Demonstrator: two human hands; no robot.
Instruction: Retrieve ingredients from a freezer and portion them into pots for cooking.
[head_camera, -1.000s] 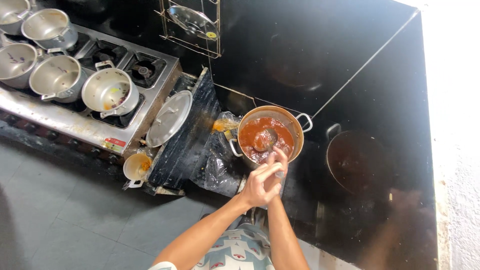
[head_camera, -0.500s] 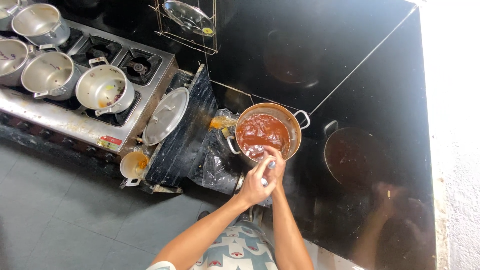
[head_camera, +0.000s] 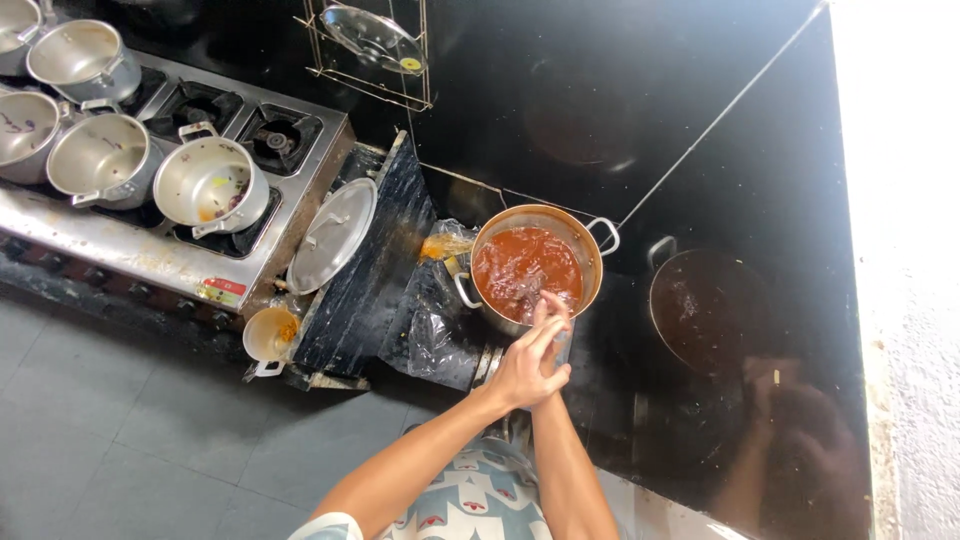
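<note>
A metal pot full of red-orange sauce stands on a dark counter in front of me. My left hand reaches in from the lower left to the pot's near rim, fingers laid over a pale ladle handle. My right hand comes up from below and is mostly covered by the left; both are clasped together on the handle. The ladle's bowl is under the sauce and hidden.
A dark pan sits right of the pot. Left of it lie a clear plastic bag, a leaning metal lid and a small cup. A gas stove holds several aluminium pots. A wire rack hangs on the black wall.
The ladle bowl, visible above the sauce a second ago, has sunk out of sight. My clasped hands have shifted slightly along the pot's near rim, and the sauce surface is disturbed.
</note>
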